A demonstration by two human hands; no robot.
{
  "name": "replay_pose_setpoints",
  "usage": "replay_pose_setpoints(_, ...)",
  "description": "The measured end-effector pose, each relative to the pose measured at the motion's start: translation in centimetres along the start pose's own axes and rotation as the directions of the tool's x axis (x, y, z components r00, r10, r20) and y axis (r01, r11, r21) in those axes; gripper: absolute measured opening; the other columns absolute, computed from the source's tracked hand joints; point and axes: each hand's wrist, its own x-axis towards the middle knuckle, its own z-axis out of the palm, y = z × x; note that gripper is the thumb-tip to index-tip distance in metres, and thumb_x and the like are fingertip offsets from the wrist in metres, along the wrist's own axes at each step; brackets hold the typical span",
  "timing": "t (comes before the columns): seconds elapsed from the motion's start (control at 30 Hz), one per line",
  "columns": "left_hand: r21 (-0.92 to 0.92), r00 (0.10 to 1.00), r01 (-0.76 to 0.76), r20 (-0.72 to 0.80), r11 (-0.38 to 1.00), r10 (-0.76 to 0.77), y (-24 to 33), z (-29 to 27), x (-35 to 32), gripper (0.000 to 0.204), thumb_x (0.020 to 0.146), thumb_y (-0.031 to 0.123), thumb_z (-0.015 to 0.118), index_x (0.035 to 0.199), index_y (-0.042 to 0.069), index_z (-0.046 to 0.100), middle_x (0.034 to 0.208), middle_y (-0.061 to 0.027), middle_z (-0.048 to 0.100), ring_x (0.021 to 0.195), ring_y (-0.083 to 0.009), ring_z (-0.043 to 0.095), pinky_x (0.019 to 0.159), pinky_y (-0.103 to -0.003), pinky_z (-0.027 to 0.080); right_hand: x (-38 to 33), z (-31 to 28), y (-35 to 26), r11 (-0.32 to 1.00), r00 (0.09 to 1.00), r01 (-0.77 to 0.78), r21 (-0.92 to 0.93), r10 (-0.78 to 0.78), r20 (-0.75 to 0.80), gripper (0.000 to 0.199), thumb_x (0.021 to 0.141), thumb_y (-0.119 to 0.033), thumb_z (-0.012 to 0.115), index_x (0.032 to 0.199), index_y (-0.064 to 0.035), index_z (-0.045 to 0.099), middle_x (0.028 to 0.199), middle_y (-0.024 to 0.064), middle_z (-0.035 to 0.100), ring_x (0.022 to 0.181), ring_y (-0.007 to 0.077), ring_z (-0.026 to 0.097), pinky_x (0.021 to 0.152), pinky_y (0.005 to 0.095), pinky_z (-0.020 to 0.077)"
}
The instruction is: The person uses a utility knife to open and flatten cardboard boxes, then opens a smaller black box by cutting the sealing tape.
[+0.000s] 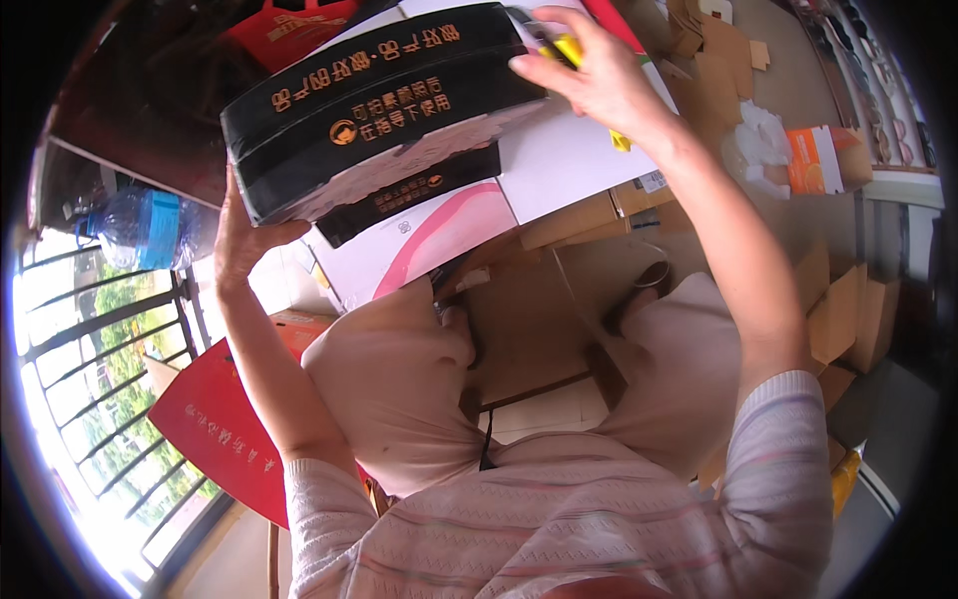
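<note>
A long black carton [374, 95] with orange print is tilted up in front of me, above a white box [589, 180] with a pink curved band. My left hand [244, 240] grips its lower left end, thumb under the near edge and fingers partly hidden behind it. At the carton's right end, my right hand [604, 80] is closed round a yellow and black box cutter [567, 50]. The cutter's yellow tail shows below the palm. Its front end lies by the carton's upper right corner; I cannot make out whether the blade touches. Under the carton, a black printed strip [404, 197] shows.
A large clear bottle [150, 230] with a blue label stands at the left, near a barred window [95, 349]. Red bags [225, 419] are at the lower left and far edge. Cardboard pieces [723, 60], white crumpled plastic [758, 145] and an orange-white carton [818, 160] lie right.
</note>
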Motion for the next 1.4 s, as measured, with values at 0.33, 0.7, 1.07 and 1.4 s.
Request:
replay_pose_setpoints(0.33,-0.038,0.977,0.141,-0.154,0.989,-0.145,-2.4,-1.0,-0.6,0.107,0.047,0.053,0.081,0.132,0.005,0.037,0.122,-0.0139,0.051,0.111,-0.0304,0.050,0.081,-0.038,0.049,-0.2,3.9,-2.3,0.968,0.984,0.094,-0.233,-0.056,0.167,0.065,0.077,-0.049,0.061,0.129,-0.0168,0.040,0.094,0.0142,0.063,0.086,0.0303,0.061,0.075,0.0373,0.0482)
replay_pose_setpoints(0.7,0.888,0.928,-0.094,-0.087,0.451,0.363,5.5,9.8,0.7,0.106,0.047,0.050,0.075,0.135,0.012,0.030,0.132,-0.0198,0.033,0.124,-0.0349,0.030,0.106,-0.052,0.015,-0.2,0.9,-3.6,0.893,0.870,-0.424,0.150,0.355,0.341,0.049,0.083,-0.040,0.059,0.120,-0.0113,0.046,0.067,0.0045,0.054,0.040,0.0102,0.053,0.037,0.0240,0.0421)
replay_pose_setpoints(1.07,0.908,0.936,-0.057,-0.096,0.415,0.338,2.2,8.5,0.9,0.112,0.046,0.064,0.071,0.138,0.018,0.025,0.133,-0.0191,0.032,0.126,-0.0347,0.027,0.107,-0.052,0.011,1.3,1.5,-1.3,0.770,0.690,-0.619,0.152,0.442,0.573,0.046,0.086,-0.052,0.047,0.084,-0.0067,0.051,0.055,0.0012,0.047,0.039,0.0090,0.046,0.037,0.0232,0.0391)
replay_pose_setpoints(1.4,0.873,0.914,-0.093,-0.117,0.480,0.389,0.9,8.2,1.1,0.109,0.043,0.049,0.074,0.137,0.021,0.027,0.132,-0.0178,0.033,0.125,-0.0351,0.028,0.107,-0.052,0.011,3.1,2.8,-1.6,0.799,0.666,-0.585,0.141,0.374,0.645,0.053,0.082,-0.059,0.048,0.082,-0.0062,0.051,0.053,0.0010,0.047,0.037,0.0089,0.047,0.037,0.0229,0.0406)
